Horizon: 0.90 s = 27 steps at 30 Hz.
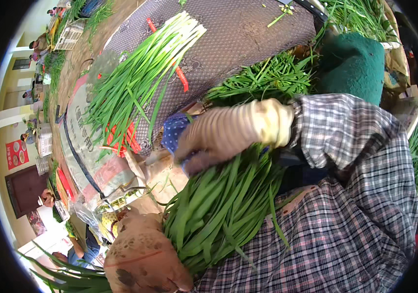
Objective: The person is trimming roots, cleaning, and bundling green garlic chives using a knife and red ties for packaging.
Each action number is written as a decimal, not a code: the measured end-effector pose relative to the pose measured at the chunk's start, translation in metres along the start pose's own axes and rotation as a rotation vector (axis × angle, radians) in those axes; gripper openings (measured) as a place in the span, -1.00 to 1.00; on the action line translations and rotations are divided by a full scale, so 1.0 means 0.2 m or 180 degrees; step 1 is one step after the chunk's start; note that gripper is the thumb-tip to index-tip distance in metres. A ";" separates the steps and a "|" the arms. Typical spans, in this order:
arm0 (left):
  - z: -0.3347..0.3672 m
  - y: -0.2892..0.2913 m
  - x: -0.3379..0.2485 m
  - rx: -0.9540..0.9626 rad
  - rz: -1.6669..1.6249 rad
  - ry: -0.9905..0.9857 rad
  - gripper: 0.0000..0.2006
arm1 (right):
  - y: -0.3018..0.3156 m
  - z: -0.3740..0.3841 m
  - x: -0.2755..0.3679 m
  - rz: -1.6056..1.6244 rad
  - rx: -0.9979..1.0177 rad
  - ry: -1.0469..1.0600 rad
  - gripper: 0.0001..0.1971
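Note:
My left hand, in a stained tan glove, is closed around a bunch of long, flat green leaves like garlic chives. The leaves spread across my plaid-clothed lap, and some poke out past the glove at the lower left. Above the bunch, my right hand wears a striped glove with a pale yellow cuff. Motion smears its fingers, which are by a blue polka-dot cloth; any grip is hidden. Beyond, a trimmed bundle of chives with white stem ends lies across red strips.
A patterned grey-brown mat has a black-handled knife at its far right edge. Loose greens lie beside a dark green cloth-covered shape. A printed sack stands left; people and crates fill the background.

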<state>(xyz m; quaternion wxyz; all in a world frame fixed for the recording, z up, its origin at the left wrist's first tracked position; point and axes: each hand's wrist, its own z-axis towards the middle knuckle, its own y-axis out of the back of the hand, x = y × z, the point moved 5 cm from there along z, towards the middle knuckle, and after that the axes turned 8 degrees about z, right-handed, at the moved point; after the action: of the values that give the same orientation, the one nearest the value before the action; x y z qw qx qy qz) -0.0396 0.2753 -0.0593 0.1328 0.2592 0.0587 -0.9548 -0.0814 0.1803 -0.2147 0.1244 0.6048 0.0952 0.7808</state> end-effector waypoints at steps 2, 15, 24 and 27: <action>0.00 -0.03 -0.02 -0.0020 0.0081 -0.0033 -0.82 | -0.06 -0.01 -0.03 0.0123 0.0509 -0.0677 -0.63; -0.94 -0.06 -0.47 -0.3765 0.1640 -0.0637 -0.71 | 0.07 -0.70 -0.36 0.1109 -0.0439 -0.1458 -0.62; -1.49 -0.18 -0.45 -0.4656 0.1771 -0.0712 -0.64 | 0.55 -0.98 -0.26 -0.2992 -0.0136 -0.4485 -0.59; -1.81 -0.43 -0.60 -0.6716 0.4334 -0.0575 -0.67 | 0.46 -0.67 -0.13 -0.2166 -0.0277 -0.3847 -0.45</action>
<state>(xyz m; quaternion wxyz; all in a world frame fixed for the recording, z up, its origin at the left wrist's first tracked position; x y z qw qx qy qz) 0.2088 0.4498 -0.3064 0.7430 -0.0613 0.6371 -0.1956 -0.2122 0.0860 -0.2446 0.4175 0.8646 0.1622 0.2278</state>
